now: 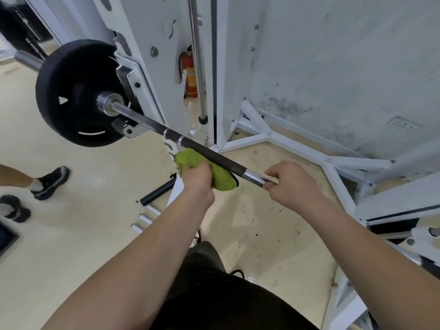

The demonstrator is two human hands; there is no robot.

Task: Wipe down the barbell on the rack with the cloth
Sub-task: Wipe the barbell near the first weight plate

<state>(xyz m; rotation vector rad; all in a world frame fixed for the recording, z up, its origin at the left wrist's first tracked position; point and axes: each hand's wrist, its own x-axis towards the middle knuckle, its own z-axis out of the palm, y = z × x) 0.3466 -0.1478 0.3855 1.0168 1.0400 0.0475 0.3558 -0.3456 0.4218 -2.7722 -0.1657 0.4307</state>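
Observation:
The barbell lies across the white rack, its steel shaft running from a black weight plate at upper left down to the right. A crumpled green cloth sits just below and against the knurled part of the shaft. My left hand grips the cloth from beneath. To its right, my right hand curls its fingers round the smooth section of the shaft.
White rack legs spread over the beige floor by a stained wall. A red fire extinguisher stands behind the upright. A black roller and white pegs lie on the floor. Another person's legs and dark shoes stand at left.

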